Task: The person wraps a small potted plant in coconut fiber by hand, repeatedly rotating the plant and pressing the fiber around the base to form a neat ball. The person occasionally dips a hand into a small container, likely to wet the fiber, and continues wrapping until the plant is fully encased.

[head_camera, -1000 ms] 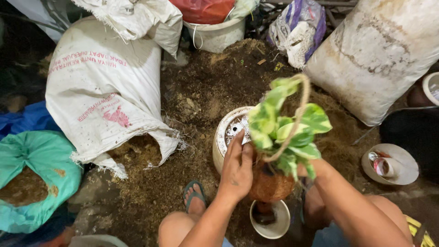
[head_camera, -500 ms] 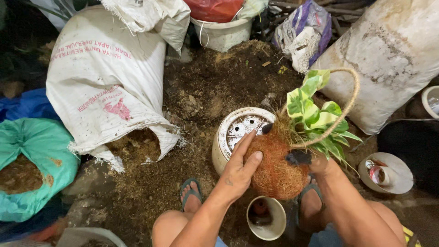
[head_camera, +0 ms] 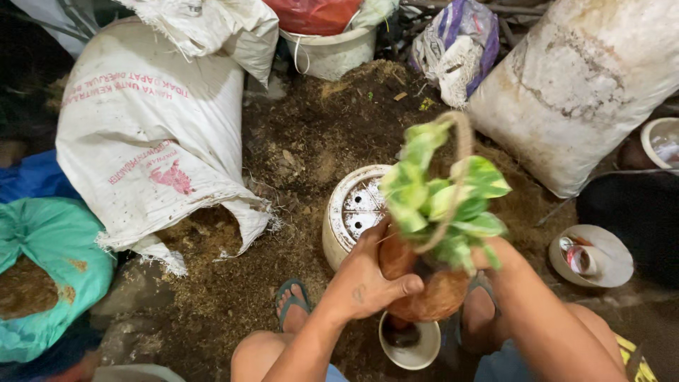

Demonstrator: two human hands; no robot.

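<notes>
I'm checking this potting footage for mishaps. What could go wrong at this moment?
The left hand and right hand hold the coconut-husk ball in the air, so it might slip onto the small bowl below. The leaves sit close to the rope loop and could get crushed.

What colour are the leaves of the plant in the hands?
The leaves are green with pale yellowish patches, seen best in the head view.
</notes>
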